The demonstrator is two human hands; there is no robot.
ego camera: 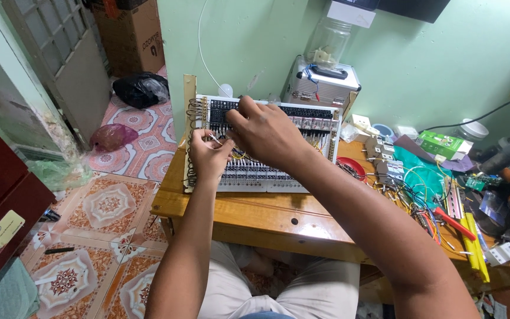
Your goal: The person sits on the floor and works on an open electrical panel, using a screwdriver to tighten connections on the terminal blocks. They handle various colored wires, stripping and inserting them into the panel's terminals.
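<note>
Here, two hands on one relay panel (267,145): left hand (208,156) fingers pinching wire (215,139); right hand (264,133) fingers clenched.

head view, close, looking steeply down

Bare forearms, no sleeves showing; light beige trousers (320,289) on the legs

Green plaster wall (420,65) behind the fingers, wooden desk (255,215) under them, patterned tile floor (107,207) to their left with a cardboard box (131,35), dark red cabinet (1,195), even daylight.
</note>
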